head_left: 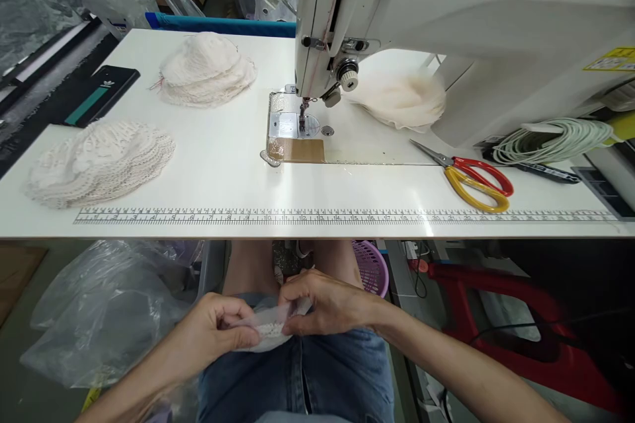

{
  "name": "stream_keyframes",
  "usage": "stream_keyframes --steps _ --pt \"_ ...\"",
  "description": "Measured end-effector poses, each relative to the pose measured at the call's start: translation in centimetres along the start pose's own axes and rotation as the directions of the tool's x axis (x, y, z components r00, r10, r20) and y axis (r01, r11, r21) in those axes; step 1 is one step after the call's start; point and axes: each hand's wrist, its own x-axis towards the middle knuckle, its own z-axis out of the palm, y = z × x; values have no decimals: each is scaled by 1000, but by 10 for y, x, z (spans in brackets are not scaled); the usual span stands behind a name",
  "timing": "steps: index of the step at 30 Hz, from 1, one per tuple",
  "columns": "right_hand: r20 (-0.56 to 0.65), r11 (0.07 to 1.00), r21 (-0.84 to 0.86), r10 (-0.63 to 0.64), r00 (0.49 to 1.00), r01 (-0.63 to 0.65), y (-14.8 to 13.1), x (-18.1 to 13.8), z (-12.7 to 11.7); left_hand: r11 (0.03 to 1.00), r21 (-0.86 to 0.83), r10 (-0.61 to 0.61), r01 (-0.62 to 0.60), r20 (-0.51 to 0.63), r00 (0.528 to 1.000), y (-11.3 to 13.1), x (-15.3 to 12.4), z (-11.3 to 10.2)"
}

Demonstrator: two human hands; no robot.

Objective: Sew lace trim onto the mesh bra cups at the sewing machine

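Observation:
Over my lap I hold a small piece of sheer white fabric with a lace strip (270,330). My left hand (218,327) pinches its left end between thumb and fingers. At the other end, the thumb and fingers of my right hand (322,304) grip it too. Both hands are below the table's front edge. Above them on the table stands a white sewing machine (446,6), its presser foot (302,112) over the metal needle plate. A cream fabric piece (401,102) lies under the machine's arm.
Two stacks of white fabric pieces, a lacy stack (104,162) and a plainer stack (206,69), lie on the left. A black phone (102,96) rests beside them. Scissors (476,178) and a coil of pale cord (550,140) are on the right. A printed ruler (342,217) runs along the front edge.

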Motion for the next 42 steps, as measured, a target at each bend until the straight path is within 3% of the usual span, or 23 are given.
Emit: stream_keyframes --steps 6,13,22,28,32,37,42 --pt "43 997 69 13 999 -16 -2 3 -1 1000 -3 18 -18 164 986 15 1 2" --pt "114 989 138 36 993 -52 4 -5 -11 999 45 -7 2 118 993 11 9 6" --pt "148 998 59 -12 989 3 10 -5 -14 998 61 -25 21 61 998 -2 5 0" --pt "165 991 133 -6 986 -17 8 -4 -11 997 62 -54 52 35 998 4 2 1" --pt "141 995 98 -19 990 6 10 -4 -11 999 -9 -51 51 55 997 3 1 2" --pt "193 981 191 -29 981 -9 12 -7 -16 995 -99 4 8 113 994 -4 4 2" --pt "224 958 285 -22 974 -44 13 -7 -12 995 -95 -24 35 115 993 -1 2 3"
